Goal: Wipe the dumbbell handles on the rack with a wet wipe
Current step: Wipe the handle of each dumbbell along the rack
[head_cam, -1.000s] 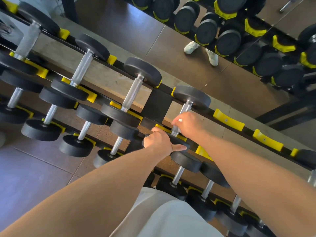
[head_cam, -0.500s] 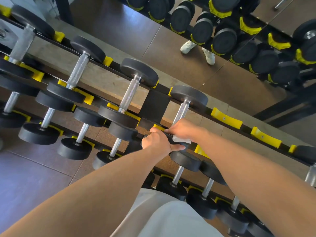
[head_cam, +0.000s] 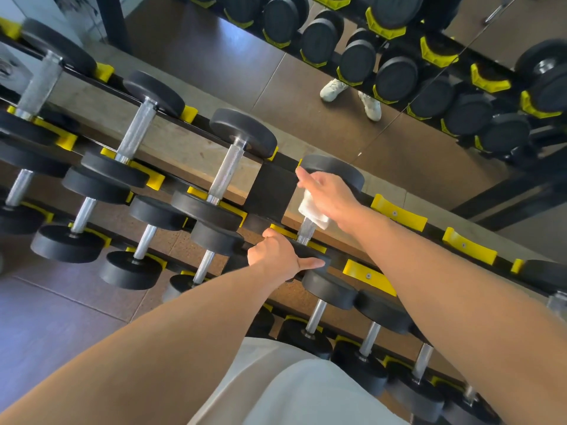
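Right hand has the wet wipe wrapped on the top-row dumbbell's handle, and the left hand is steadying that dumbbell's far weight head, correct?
Not quite. The head view shows the left hand gripping the near weight head, not the far one. The right hand does hold the wet wipe against the handle.

Bright daylight, sharp, wide-angle edge distortion

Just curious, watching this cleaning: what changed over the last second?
The right hand slid the wet wipe along the dumbbell handle, from the near end up toward the far weight. The left hand kept gripping the near weight; the dumbbell stayed on the rack.
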Tool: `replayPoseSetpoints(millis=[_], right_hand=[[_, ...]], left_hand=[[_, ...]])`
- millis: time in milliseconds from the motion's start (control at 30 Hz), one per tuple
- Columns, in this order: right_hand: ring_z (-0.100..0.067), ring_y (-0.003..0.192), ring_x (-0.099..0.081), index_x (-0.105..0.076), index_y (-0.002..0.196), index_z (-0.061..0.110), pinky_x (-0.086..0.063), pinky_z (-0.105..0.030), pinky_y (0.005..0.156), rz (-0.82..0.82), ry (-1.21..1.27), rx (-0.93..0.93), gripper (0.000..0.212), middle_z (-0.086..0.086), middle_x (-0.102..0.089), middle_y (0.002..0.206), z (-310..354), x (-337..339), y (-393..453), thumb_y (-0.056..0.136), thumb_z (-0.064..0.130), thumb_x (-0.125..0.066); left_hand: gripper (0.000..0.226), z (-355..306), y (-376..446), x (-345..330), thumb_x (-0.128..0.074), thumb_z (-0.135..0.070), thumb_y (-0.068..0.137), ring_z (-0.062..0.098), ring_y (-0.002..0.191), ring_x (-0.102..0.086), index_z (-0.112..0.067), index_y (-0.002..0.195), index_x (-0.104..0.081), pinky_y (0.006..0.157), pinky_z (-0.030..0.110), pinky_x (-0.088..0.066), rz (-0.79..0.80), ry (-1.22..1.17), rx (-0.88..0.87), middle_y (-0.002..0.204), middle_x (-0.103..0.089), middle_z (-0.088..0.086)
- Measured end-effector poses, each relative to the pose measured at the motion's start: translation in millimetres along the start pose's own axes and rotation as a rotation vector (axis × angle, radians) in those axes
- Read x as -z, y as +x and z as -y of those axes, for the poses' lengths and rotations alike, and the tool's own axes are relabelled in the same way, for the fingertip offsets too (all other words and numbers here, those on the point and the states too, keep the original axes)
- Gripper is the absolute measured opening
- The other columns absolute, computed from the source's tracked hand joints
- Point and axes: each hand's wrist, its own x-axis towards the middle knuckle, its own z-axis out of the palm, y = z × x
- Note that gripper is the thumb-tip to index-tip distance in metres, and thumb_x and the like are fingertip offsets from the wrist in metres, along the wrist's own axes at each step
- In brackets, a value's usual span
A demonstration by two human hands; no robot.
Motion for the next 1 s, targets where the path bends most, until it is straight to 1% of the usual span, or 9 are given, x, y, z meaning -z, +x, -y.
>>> replayPoseSetpoints(millis=[67,133,267,400,533,667,767,867,1000], right_hand=[[-0.008,0.099,-0.057,-0.062,0.12,0.023,-0.044,-0.026,0.082,0.115,0.06,-0.035,0.046,0.009,-0.063,0.11,5.0,0.1,4.2,0.091,0.058,-0.056],[-0.012,0.109,-0.059,-0.063,0.124,0.023,-0.052,-0.032,0.091,0.196,0.086,-0.037,0.035,0.005,-0.064,0.123,3.6,0.1,9.5,0.092,0.034,-0.068],[-0.018,0.115,-0.059,-0.057,0.136,0.019,-0.05,-0.034,0.1,-0.008,-0.62,0.312,0.039,0.001,-0.062,0.126,-6.5,-7.0,18.1,0.097,0.017,-0.06],[-0.026,0.131,-0.046,-0.06,0.13,0.02,-0.044,-0.036,0.104,0.179,-1.184,0.447,0.034,-0.009,-0.058,0.133,-35.5,-14.7,13.0,0.097,0.016,-0.056],[-0.027,0.095,-0.064,-0.067,0.103,0.018,-0.049,-0.029,0.07,0.27,-0.809,0.442,0.022,-0.008,-0.068,0.099,-44.7,-23.9,-19.6,0.1,0.03,-0.049],[-0.017,0.097,-0.063,-0.068,0.116,0.019,-0.047,-0.026,0.076,0.139,-0.464,0.334,0.023,0.0,-0.069,0.105,-29.3,-19.4,-11.1,0.101,0.023,-0.051],[-0.022,0.115,-0.062,-0.059,0.134,0.021,-0.053,-0.033,0.095,-0.048,-0.691,0.397,0.036,-0.005,-0.065,0.126,-28.7,-8.4,18.8,0.1,0.012,-0.054],[-0.026,0.109,-0.061,-0.062,0.124,0.016,-0.053,-0.036,0.086,0.03,-1.222,0.464,0.031,-0.01,-0.066,0.114,-32.5,-8.6,25.9,0.094,0.011,-0.059],[-0.03,0.101,-0.062,-0.062,0.117,0.015,-0.047,-0.038,0.072,0.168,-1.236,0.489,0.024,-0.014,-0.065,0.106,-33.3,-25.6,9.8,0.097,0.016,-0.049]], left_hand=[[0.138,0.0,-0.6,0.8,-0.051,-0.097,0.058,0.024,0.102,-0.069,-0.002,0.153,-0.018,0.078,0.032,-0.054,0.005,-0.02,0.002,0.098,-0.059,0.004],[0.138,0.3,0.2,-0.1,-0.053,-0.097,0.056,0.024,0.1,-0.068,-0.003,0.151,-0.02,0.073,0.031,-0.052,0.008,-0.032,0.02,0.098,-0.06,0.005],[0.143,-0.1,2.5,-2.3,-0.054,-0.098,0.054,0.026,0.101,-0.068,-0.004,0.155,-0.014,0.071,0.032,-0.05,0.018,-0.048,0.028,0.103,-0.062,0.005],[0.144,-0.5,3.9,-4.4,-0.053,-0.098,0.054,0.026,0.102,-0.068,-0.003,0.155,-0.014,0.075,0.033,-0.053,0.002,-0.03,0.028,0.111,-0.067,0.006],[0.135,-1.7,2.9,-2.4,-0.063,-0.091,0.057,0.026,0.102,-0.066,-0.005,0.152,-0.022,0.067,0.032,-0.046,0.021,-0.101,0.032,0.106,-0.063,0.005],[0.14,-1.5,1.8,-0.1,-0.06,-0.094,0.056,0.025,0.099,-0.066,-0.003,0.154,-0.018,0.067,0.032,-0.046,0.014,-0.078,0.028,0.095,-0.057,0.004],[0.144,-2.2,2.4,-0.9,-0.057,-0.094,0.057,0.025,0.101,-0.067,-0.002,0.157,-0.009,0.069,0.032,-0.048,0.026,-0.077,0.035,0.093,-0.054,0.005],[0.144,-1.5,3.0,-1.8,-0.055,-0.095,0.056,0.025,0.102,-0.067,-0.002,0.157,-0.01,0.072,0.032,-0.051,0.017,-0.072,0.029,0.099,-0.059,0.006],[0.14,-0.4,2.0,-1.4,-0.058,-0.095,0.056,0.024,0.098,-0.068,-0.002,0.153,-0.017,0.067,0.032,-0.048,0.02,-0.071,0.022,0.098,-0.06,0.005]])
